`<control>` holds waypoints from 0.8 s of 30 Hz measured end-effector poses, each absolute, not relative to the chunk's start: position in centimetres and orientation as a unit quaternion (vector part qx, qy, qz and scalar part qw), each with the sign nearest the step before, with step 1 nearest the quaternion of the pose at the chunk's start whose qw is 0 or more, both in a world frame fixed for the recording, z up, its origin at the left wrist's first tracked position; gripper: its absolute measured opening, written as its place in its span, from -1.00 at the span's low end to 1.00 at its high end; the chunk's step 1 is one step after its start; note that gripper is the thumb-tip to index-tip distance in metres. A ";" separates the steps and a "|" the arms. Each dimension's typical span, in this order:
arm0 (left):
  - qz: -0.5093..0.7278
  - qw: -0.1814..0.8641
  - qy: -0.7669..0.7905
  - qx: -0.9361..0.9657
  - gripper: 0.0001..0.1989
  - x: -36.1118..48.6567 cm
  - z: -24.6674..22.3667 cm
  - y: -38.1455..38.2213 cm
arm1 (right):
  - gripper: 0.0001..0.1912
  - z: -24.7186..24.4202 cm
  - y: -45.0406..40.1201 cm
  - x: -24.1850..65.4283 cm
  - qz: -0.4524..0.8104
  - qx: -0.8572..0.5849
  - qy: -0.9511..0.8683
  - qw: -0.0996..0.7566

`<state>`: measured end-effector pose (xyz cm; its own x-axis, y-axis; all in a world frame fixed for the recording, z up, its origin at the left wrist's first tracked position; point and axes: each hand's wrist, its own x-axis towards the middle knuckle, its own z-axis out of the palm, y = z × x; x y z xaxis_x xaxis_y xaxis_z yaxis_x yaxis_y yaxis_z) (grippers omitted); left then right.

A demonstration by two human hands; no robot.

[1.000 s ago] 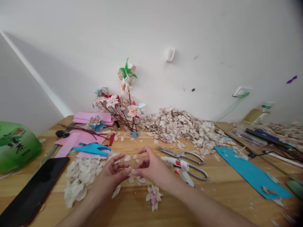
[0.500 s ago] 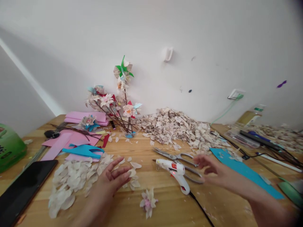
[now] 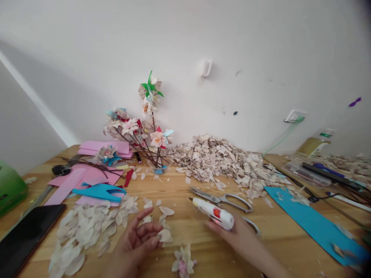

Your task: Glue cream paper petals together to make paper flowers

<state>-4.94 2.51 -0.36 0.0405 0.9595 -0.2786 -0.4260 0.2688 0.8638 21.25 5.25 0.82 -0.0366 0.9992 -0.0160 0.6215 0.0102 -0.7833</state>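
My left hand (image 3: pixel 140 241) is half curled above the table, left of centre. Between its thumb and fingertips is a pale dried petal (image 3: pixel 165 235). My right hand (image 3: pixel 236 233) is wrapped round the handle of a white hot glue gun (image 3: pixel 213 213), its nozzle pointing left and a small red light glowing. The handle is hidden by the hand. Just behind the gun lies a pair of metal scissors (image 3: pixel 223 198), one loop partly covered. A pale petal flower with a pink centre (image 3: pixel 183 262) rests on the table between my hands.
Loose petals (image 3: pixel 84 227) lie left, beside a black phone (image 3: pixel 27 235) and blue cut paper (image 3: pixel 100 192). At the back are flower stems in a small cup (image 3: pixel 159 169) and a heap of dried flakes (image 3: pixel 214 158). A blue sheet (image 3: pixel 310 220) lies right.
My right hand has moved left from the scissors' loops and taken hold of the glue gun, tilting it. My left hand has come slightly nearer with the petal.
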 end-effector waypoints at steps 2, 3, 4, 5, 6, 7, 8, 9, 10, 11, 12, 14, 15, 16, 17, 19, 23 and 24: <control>0.524 0.661 0.445 0.301 -0.39 -5.1 -1.0 2.5 | -0.69 1.6 4.3 21.2 0.391 -0.598 -0.625 0.315; 0.525 0.662 0.441 0.304 -0.40 -5.1 -1.4 2.5 | -0.69 1.9 3.9 21.1 0.426 -0.584 -0.615 0.315; 0.527 0.663 0.435 0.306 -0.42 -5.1 -1.7 2.6 | -0.69 2.3 3.4 20.9 0.460 -0.567 -0.610 0.308; 0.530 0.663 0.429 0.309 -0.44 -5.1 -1.9 2.6 | -0.68 2.6 3.0 20.7 0.494 -0.547 -0.607 0.297; 0.533 0.664 0.423 0.311 -0.45 -5.1 -2.1 2.7 | -0.65 2.8 2.8 20.4 0.532 -0.520 -0.606 0.281; 0.535 0.664 0.418 0.313 -0.47 -5.0 -2.2 2.7 | -0.62 3.1 2.6 20.0 0.572 -0.488 -0.605 0.263; 0.535 0.665 0.415 0.315 -0.48 -5.0 -2.2 2.8 | -0.61 3.3 2.4 19.6 0.608 -0.456 -0.600 0.249; 0.534 0.666 0.413 0.317 -0.50 -5.0 -2.2 2.8 | -0.62 3.5 2.4 19.2 0.638 -0.426 -0.595 0.240; 0.533 0.666 0.413 0.318 -0.51 -5.0 -2.1 2.8 | -0.64 3.6 2.4 18.9 0.656 -0.405 -0.592 0.237; 0.530 0.667 0.414 0.320 -0.52 -5.0 -2.0 2.8 | -0.66 3.7 2.5 18.6 0.664 -0.391 -0.591 0.239; 0.528 0.668 0.413 0.322 -0.53 -5.0 -1.9 2.7 | -0.67 3.7 2.5 18.4 0.664 -0.383 -0.593 0.246; 0.524 0.672 0.412 0.323 -0.53 -5.0 -1.8 2.6 | -0.68 3.7 2.7 18.3 0.653 -0.388 -0.596 0.261; 0.522 0.673 0.412 0.323 -0.54 -5.0 -1.8 2.6 | -0.67 3.7 2.7 18.4 0.648 -0.393 -0.597 0.265; 0.519 0.675 0.414 0.323 -0.53 -5.0 -1.7 2.6 | -0.66 3.6 2.7 18.5 0.644 -0.397 -0.597 0.267; 0.517 0.675 0.417 0.321 -0.53 -5.0 -1.7 2.5 | -0.65 3.5 2.6 18.7 0.640 -0.402 -0.598 0.267; 0.517 0.675 0.422 0.316 -0.52 -5.0 -1.6 2.6 | -0.63 3.2 2.5 19.1 0.627 -0.418 -0.604 0.259; 0.522 0.672 0.424 0.310 -0.50 -5.0 -1.4 2.4 | -0.62 2.9 2.3 19.6 0.605 -0.452 -0.611 0.237; 0.522 0.671 0.427 0.309 -0.51 -5.0 -1.4 2.4 | -0.62 3.0 2.3 19.5 0.605 -0.446 -0.615 0.238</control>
